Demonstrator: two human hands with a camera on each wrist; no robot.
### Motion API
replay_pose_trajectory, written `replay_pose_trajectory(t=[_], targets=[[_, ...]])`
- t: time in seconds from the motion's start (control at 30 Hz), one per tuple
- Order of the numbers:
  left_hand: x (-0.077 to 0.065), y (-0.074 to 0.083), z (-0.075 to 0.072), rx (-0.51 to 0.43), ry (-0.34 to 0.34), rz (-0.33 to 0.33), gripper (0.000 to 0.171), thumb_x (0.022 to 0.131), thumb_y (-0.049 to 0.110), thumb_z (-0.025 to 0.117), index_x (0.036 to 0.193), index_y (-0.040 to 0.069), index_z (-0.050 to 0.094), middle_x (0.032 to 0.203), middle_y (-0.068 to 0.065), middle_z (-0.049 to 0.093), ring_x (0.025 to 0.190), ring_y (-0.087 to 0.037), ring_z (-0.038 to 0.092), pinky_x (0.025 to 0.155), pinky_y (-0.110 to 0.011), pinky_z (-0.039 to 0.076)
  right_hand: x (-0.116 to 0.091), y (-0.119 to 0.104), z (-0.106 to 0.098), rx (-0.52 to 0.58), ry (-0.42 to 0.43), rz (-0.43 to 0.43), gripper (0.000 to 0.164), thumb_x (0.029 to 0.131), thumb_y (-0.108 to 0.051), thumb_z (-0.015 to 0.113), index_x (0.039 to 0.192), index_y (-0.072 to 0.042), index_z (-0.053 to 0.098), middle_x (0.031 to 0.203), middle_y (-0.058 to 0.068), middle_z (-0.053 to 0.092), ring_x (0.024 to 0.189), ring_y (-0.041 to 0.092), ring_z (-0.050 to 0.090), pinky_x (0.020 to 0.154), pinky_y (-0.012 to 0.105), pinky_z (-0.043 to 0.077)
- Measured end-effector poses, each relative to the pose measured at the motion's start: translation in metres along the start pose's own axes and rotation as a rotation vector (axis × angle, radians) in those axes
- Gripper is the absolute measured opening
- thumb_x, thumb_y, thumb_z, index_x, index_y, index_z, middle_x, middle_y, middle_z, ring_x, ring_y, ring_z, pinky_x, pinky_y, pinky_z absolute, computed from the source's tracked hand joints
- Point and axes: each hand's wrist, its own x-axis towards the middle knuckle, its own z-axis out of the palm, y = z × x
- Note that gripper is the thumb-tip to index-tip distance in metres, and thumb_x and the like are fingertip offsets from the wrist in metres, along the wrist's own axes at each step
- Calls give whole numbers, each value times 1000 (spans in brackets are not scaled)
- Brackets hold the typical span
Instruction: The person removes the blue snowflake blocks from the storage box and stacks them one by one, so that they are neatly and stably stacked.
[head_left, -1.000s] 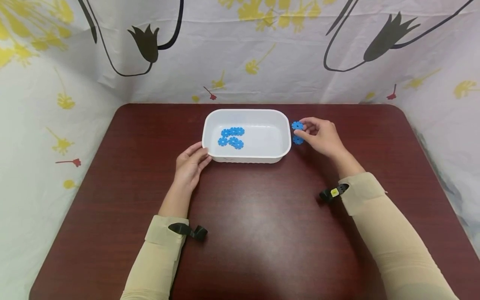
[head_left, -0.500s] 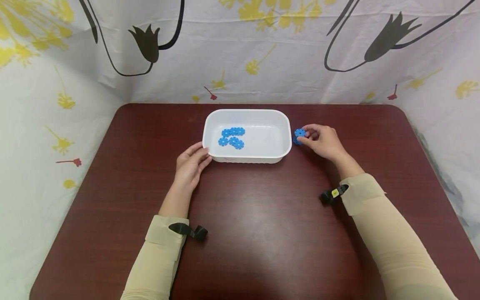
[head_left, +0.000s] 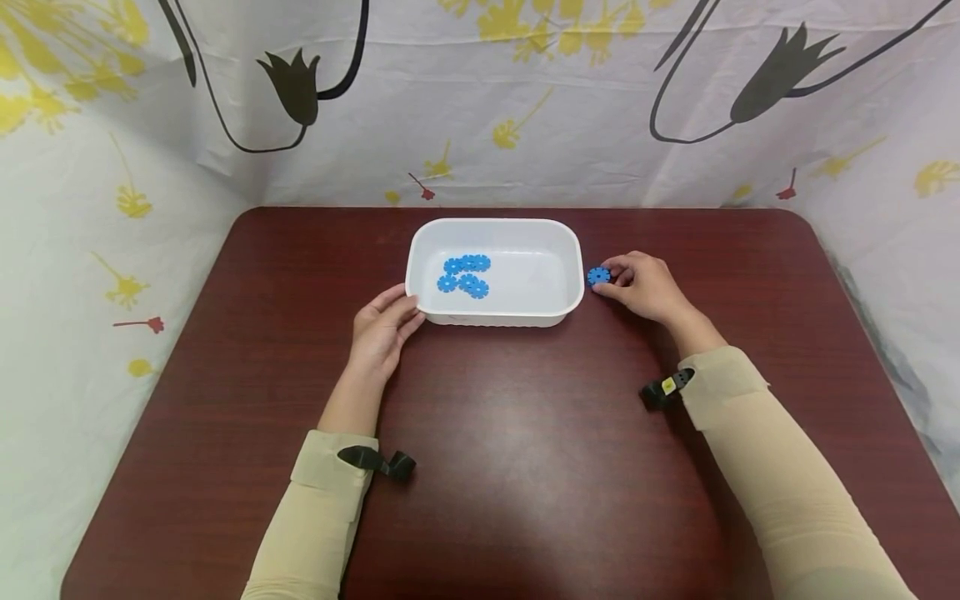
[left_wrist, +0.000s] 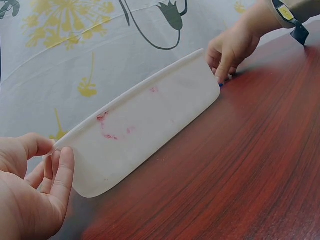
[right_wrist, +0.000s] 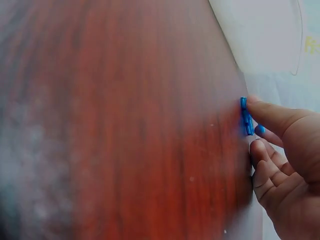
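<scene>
A white plastic tub (head_left: 495, 320) stands on the table, with several blue notched snowflake discs (head_left: 465, 275) lying in its left half. My left hand (head_left: 377, 329) grips the tub's front left corner; in the left wrist view the thumb and fingers of that hand (left_wrist: 37, 185) pinch its rim. Just beyond the tub's right end, my right hand (head_left: 648, 287) pinches a blue snowflake disc (head_left: 598, 276) between thumb and fingers, low over the table. In the right wrist view, blue disc edges (right_wrist: 247, 116) show stacked by the thumb; how many is hard to tell.
The dark red-brown table (head_left: 525, 433) stretches in front of the tub and to both sides. Behind it hangs a white cloth (head_left: 480, 108) printed with flowers. Black straps with small devices (head_left: 378, 461) sit at both sleeve cuffs.
My right hand has come down slightly toward me with its disc. The second disc, earlier visible below the held one, is now covered or lined up with it. Left hand and tub stay put.
</scene>
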Motion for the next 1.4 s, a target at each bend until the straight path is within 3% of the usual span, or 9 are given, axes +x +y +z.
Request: replay_pose_trajectory(t=[0.67, 1.0, 1.2, 1.4], targets=[[0, 1, -1, 17, -4, -8, 34, 93, -3, 68, 126, -3, 60, 90, -7, 68, 74, -13, 67, 76, -24, 63, 1, -4, -3, -4, -48, 20, 42, 92, -19, 78, 121, 8, 65, 107, 23, 61, 94, 36, 62, 82, 49, 54], [0, 2, 0, 21, -4, -9, 34, 93, -4, 68, 126, -3, 60, 96, -9, 67, 76, -14, 68, 77, -25, 63, 14, -23, -12, 108, 133, 30, 38, 93, -26, 76, 119, 1, 68, 98, 15, 65, 87, 26, 62, 68, 18, 46], [0, 2, 1, 19, -9, -2, 31, 93, -5, 67, 124, -2, 61, 95, -8, 67, 77, -14, 68, 77, -25, 63, 19, -47, -19, 217, 187, 51, 41, 95, -32, 72, 123, -4, 66, 103, 14, 67, 92, 20, 62, 76, 16, 50], [-1, 1, 0, 27, 1, -11, 34, 93, -4, 68, 127, -3, 61, 97, -10, 67, 78, -15, 68, 78, -25, 63, 27, -68, -17, 291, 204, 18, 35, 95, -24, 74, 121, -2, 67, 102, 14, 68, 86, 11, 62, 74, 14, 51]])
